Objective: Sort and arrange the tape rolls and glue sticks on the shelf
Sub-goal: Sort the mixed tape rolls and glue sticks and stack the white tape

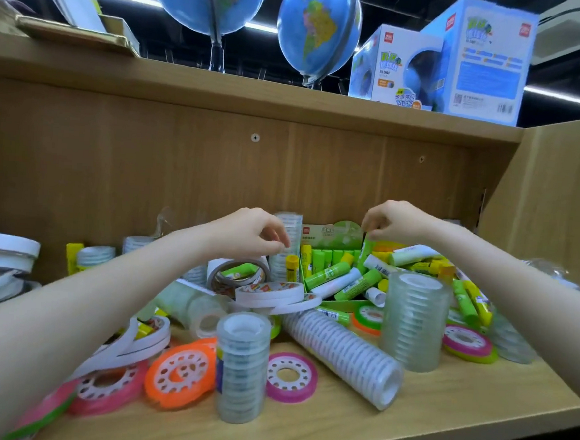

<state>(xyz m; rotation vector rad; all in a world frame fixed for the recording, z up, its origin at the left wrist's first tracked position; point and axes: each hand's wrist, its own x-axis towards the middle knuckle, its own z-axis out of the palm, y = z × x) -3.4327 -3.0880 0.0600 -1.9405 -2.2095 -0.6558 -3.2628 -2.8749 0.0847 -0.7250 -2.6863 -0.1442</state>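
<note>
Tape rolls & glue sticks are lying jumbled on the wooden shelf [440, 402], w/ the green display box [332, 234] at the back serving as landmark.

Glue sticks [326, 274], green & yellow, are filling that box & spilling out to its right in a heap. Right hand [393, 220] is hovering just above the box's right corner, fingers curled down, pinching the top of a green glue stick [365, 256] that is standing tilted at the box edge.

Left hand [253, 231] is hanging just left of the box, fingertips bunched together & touching a tall clear tape stack [284, 250] standing upright against the back panel; whether it is really gripping it, can't tell. A yellow glue stick [291, 268] is standing upright btwn that stack & the box.

In front of the box, flat white tape rolls [270, 292] are lying piled. Further fwd, a clear tape stack [241, 364] is standing upright, & a long clear tape tube [341, 354] is lying on its side next to it. Another clear stack [414, 318] is standing upright front-right of the box. An orange tape roll [182, 370] & pink tape roll [291, 376] are lying flat near the shelf front, well fwd of the box. More pink rolls are lying far left-front, blurred.

Above the box, on the upper shelf, two globes [315, 32] & globe cartons [475, 57] are standing.
</note>
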